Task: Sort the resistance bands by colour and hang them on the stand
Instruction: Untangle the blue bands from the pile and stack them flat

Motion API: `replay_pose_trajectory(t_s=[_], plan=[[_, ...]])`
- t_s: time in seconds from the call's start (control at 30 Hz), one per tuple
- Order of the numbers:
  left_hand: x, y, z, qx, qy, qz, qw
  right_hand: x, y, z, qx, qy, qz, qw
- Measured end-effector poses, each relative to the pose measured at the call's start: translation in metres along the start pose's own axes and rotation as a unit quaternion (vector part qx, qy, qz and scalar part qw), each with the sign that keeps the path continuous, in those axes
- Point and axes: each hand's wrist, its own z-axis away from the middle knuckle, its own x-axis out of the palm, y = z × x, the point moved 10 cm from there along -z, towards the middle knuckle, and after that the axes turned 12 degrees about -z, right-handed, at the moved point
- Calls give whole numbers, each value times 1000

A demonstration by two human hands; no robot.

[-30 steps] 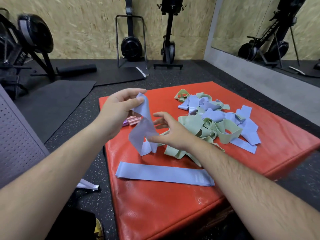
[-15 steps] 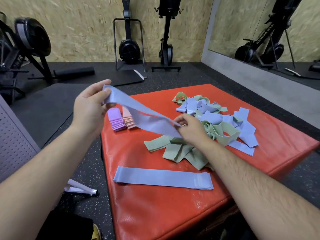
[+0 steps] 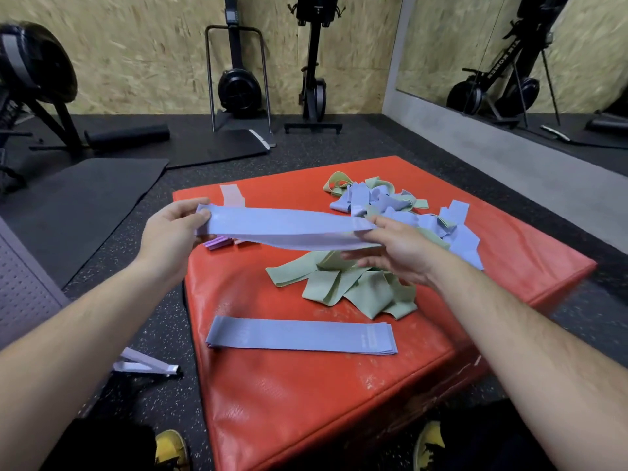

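Note:
A blue resistance band (image 3: 285, 227) is stretched flat and level between my hands above the red padded box (image 3: 306, 396). My left hand (image 3: 170, 232) pinches its left end and my right hand (image 3: 394, 246) holds its right end with thumb on top. A flat stack of blue bands (image 3: 302, 335) lies near the box's front edge. Green bands (image 3: 343, 287) lie in a loose heap under my right hand. A tangle of blue and green bands (image 3: 384, 202) sits further back. Small purple and pink bands (image 3: 219, 242) lie at the box's left edge, partly hidden.
A pale pink band (image 3: 232, 195) lies at the box's back left corner. A perforated grey stand panel (image 3: 23, 294) is at the left, its foot (image 3: 146, 363) on the floor. Black mats (image 3: 74, 205) and exercise machines (image 3: 239, 79) stand behind. My yellow shoes (image 3: 171, 452) show below.
My hands moved apart and pulled the crumpled blue band out straight. It went from hanging, to slanting, to lying level between them.

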Motion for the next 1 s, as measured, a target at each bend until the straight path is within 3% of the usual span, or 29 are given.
replay_pose_trajectory(t_s=[0.2,0.33,0.5,0.67,1.0], plan=[[11,-21,17,-8,-41,-33,999,4,18,32,70,-102,32,992],[14,-37,28,-26,-62,-50,996,-4,23,42,68,-76,-15,995],[11,-45,40,-41,-76,-87,992,-26,40,50,85,-12,100,991],[11,-60,51,-78,-135,-153,976,-39,43,58,94,3,123,988],[10,-92,67,-66,-195,-314,927,-55,75,60,86,20,397,914]])
